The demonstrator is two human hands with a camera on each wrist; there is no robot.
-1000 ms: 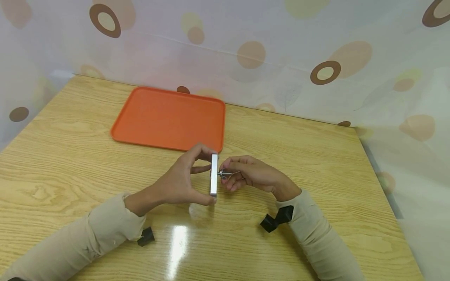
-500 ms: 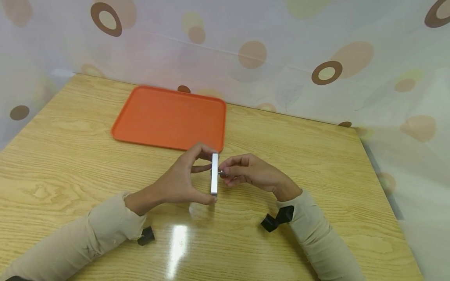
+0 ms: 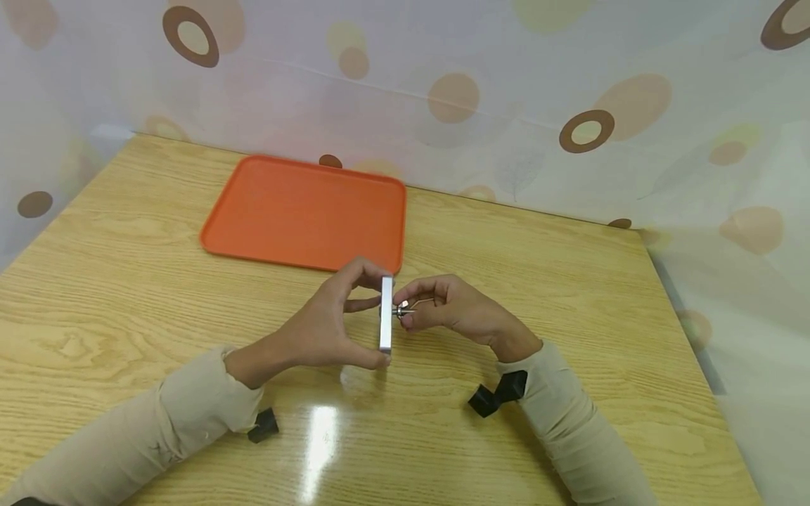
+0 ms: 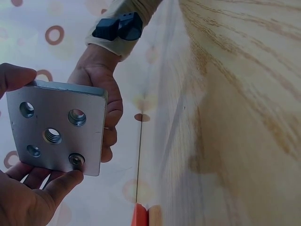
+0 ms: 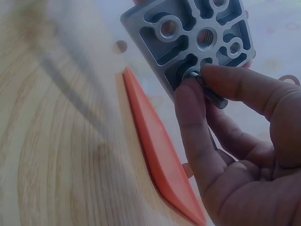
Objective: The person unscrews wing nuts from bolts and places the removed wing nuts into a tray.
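My left hand [image 3: 323, 323] holds a square metal plate [image 3: 386, 314] upright by its top and bottom edges. In the left wrist view the plate [image 4: 61, 127] has a flat face with several holes and a threaded centre hole. A socket-head bolt [image 4: 76, 160] fills one corner hole, and a left finger presses its head. The bolt's threaded end [image 5: 216, 98] sticks out of the ribbed face towards my right hand [image 3: 458, 313]. Right thumb and index finger grip a small nut [image 3: 401, 310] on it, close to the plate; its shape is partly hidden, perhaps winged. A thin rod [image 5: 211, 139] lies behind these fingers.
An orange tray [image 3: 310, 214] lies on the wooden table [image 3: 538, 281] behind the hands, its near right corner close to the left fingertips. A patterned cloth [image 3: 405, 77] hangs along the table's back edge. Black wrist-worn pieces [image 3: 500, 395] sit near the sleeves.
The right thumb and fingers have closed around the nut, then shifted again, leaving the bolt end more visible now. The left hand and plate have stayed in place.
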